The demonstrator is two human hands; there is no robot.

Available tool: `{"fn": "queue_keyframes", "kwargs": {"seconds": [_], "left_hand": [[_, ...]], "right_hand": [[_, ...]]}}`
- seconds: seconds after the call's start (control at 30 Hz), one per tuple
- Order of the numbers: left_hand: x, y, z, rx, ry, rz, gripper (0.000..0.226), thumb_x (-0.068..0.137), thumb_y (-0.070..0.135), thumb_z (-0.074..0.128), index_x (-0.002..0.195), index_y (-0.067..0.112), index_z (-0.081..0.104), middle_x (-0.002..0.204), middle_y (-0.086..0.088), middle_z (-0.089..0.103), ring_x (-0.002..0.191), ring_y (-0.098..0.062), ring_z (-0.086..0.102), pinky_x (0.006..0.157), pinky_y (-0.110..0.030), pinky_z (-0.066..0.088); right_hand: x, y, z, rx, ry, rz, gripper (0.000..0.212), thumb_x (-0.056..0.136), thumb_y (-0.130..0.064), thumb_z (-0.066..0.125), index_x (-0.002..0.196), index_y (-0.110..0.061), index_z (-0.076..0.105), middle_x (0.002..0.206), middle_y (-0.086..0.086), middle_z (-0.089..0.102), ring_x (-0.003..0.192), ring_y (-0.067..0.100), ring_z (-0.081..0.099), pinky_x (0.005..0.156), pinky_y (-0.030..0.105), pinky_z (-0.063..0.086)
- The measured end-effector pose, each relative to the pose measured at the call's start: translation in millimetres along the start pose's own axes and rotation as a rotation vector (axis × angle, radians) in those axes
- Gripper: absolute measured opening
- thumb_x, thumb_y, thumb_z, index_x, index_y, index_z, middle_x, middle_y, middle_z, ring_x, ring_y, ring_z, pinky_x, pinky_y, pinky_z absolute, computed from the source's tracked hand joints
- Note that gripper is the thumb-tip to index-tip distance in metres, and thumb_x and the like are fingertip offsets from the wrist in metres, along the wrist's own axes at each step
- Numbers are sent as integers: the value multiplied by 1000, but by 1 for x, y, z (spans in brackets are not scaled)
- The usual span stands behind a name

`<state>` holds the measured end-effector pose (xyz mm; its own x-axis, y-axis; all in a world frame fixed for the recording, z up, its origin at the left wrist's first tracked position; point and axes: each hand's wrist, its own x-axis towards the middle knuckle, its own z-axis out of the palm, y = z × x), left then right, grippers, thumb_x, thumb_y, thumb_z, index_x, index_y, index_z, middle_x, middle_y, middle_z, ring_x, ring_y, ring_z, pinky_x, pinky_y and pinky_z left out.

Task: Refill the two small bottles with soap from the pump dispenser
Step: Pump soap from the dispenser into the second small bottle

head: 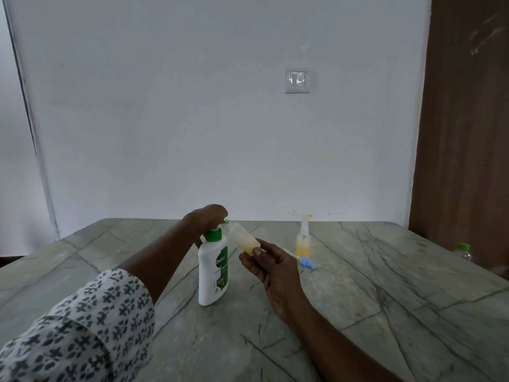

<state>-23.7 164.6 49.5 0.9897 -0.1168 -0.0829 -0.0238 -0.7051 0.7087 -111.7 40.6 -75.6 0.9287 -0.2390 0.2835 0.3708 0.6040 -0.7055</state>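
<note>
On a grey stone table [385,285], a left hand [205,217] curls over the head of an upright white pump dispenser [213,268]. The right hand [271,267] pinches the base of a small clear bottle [243,238], tilted with its mouth at the nozzle, a little yellow soap inside. Pressing slowly, mouth snug under the spout, should avoid spills. The second small bottle [303,244] stands further right, beside a blue cap [308,262]
</note>
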Motion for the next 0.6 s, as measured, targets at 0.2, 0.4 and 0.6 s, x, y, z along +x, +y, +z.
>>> {"fn": "queue_keyframes", "kwargs": {"seconds": [0.2, 0.4, 0.6], "left_hand": [[-2, 1, -7, -24, -40, 21, 49, 95, 45, 44, 129, 10, 46, 122, -18, 55, 101, -37, 60, 84, -50, 55], [-5, 7, -7, 9, -3, 30, 43, 97, 47, 39, 119, 10, 45, 107, -17, 53, 94, -37, 62, 82, -50, 56], [-6, 5, -3, 17, 11, -8, 40, 98, 34, 41, 119, 2, 52, 115, -22, 59, 98, -41, 62, 84, -51, 55]], "right_hand": [[0, -3, 3, 10, -5, -1, 27, 92, 5, 56, 118, 3, 61, 100, 16, 75, 92, 36, 72, 76, 33, 61], [1, -4, 5, 24, 7, 7, 31, 92, 4, 56, 122, 5, 58, 104, 19, 73, 92, 34, 73, 76, 32, 61], [1, -3, 0, 18, 8, 4, 31, 92, 4, 56, 123, 5, 58, 105, 19, 73, 92, 35, 72, 77, 33, 61]]}}
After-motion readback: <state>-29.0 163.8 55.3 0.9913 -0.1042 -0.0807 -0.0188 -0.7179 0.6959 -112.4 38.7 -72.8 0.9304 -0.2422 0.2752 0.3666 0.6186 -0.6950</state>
